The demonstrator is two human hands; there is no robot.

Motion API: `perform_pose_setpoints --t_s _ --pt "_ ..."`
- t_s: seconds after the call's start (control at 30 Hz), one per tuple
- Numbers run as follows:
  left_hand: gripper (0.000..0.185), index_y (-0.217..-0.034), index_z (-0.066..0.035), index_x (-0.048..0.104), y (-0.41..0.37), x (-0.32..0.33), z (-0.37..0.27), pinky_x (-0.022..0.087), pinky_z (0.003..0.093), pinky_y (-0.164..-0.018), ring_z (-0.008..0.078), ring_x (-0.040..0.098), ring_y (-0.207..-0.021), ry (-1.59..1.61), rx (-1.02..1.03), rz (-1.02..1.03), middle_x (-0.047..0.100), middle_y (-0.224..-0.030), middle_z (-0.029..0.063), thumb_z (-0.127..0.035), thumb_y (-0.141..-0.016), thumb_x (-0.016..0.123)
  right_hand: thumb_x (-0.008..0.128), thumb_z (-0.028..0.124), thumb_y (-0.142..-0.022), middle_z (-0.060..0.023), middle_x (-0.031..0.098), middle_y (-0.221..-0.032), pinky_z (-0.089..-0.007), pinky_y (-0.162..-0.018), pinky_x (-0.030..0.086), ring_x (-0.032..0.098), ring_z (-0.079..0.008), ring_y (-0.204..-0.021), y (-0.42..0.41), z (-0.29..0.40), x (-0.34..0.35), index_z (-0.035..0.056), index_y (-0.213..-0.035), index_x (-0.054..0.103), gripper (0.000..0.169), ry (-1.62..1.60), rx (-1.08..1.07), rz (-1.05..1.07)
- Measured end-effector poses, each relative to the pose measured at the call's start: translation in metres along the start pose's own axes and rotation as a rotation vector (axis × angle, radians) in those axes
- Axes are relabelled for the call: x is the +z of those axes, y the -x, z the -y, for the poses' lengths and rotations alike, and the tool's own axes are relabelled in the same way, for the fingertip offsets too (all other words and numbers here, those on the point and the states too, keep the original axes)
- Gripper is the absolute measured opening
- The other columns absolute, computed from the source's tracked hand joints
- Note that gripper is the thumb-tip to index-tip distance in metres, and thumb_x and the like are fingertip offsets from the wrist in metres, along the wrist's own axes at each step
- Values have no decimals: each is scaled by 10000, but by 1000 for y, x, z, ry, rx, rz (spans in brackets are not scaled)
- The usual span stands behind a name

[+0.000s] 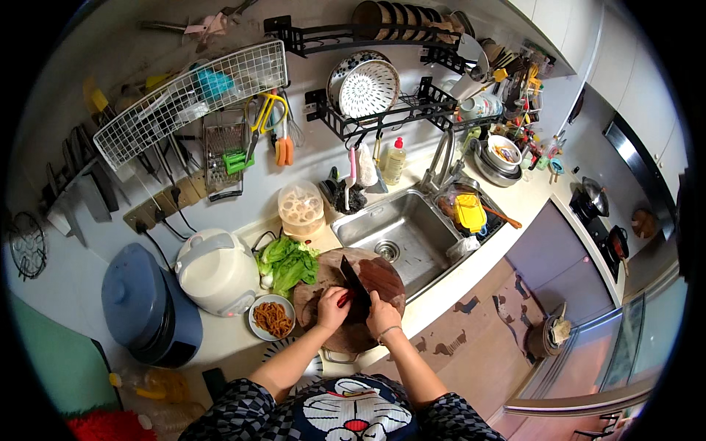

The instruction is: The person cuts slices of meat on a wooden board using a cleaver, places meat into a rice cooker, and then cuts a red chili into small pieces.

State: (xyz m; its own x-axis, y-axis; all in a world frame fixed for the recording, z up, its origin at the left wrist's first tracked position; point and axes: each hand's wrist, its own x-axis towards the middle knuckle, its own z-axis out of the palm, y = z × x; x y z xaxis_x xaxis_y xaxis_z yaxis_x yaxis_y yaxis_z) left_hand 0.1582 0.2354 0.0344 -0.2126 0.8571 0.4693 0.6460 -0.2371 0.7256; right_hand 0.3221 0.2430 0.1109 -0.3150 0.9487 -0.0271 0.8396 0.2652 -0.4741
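Observation:
A round wooden chopping board [385,275] lies in front of me, partly over the sink's near corner. My right hand [384,318] grips the handle of a dark-bladed cleaver [353,275], its blade pointing away from me. On the board, my left hand [333,309] pins down a small red piece of food [346,298], perhaps a chili pepper, right beside the blade. My fingers cover much of it. Green leafy lettuce [289,264] rests against the board's left far edge. A bowl [255,326] of brown shredded food sits left of the board.
Beyond the board is a steel sink [405,223] with a faucet [441,160]. A cream rice cooker [218,270] and a blue lidded container [135,297] stand at left. Knives [94,195], scissors [265,118] and a wire basket [193,105] hang on the wall.

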Motion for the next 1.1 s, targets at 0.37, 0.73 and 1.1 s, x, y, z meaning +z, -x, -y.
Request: perform_pose_setpoints --t_s 0.37,0.73,1.1 --pt "174 -899 -52 707 -4 -7 -7 499 394 -788 310 591 -884 -47 76 -1 641 -934 99 -91 -731 731 520 63 -802 -209 675 -925 -492 -736 535 665 -398 -852 7 18 -25 62 -1094 450 300 82 37 150" --pt "168 -875 -22 701 -4 -3 -1 503 377 -798 303 603 -888 -1 11 37 650 -927 99 -66 -716 736 542 74 -836 -288 617 -826 -541 -699 495 604 -488 -799 6 -3 -32 46 -1047 442 236 -24 61 -4" --pt "176 -869 -24 714 -40 -6 28 510 359 -811 290 632 -903 61 185 393 674 -939 99 -75 -705 753 517 62 -810 -242 669 -893 -498 -759 527 658 -418 -855 11 -7 -19 82 -1090 444 290 24 149 125"
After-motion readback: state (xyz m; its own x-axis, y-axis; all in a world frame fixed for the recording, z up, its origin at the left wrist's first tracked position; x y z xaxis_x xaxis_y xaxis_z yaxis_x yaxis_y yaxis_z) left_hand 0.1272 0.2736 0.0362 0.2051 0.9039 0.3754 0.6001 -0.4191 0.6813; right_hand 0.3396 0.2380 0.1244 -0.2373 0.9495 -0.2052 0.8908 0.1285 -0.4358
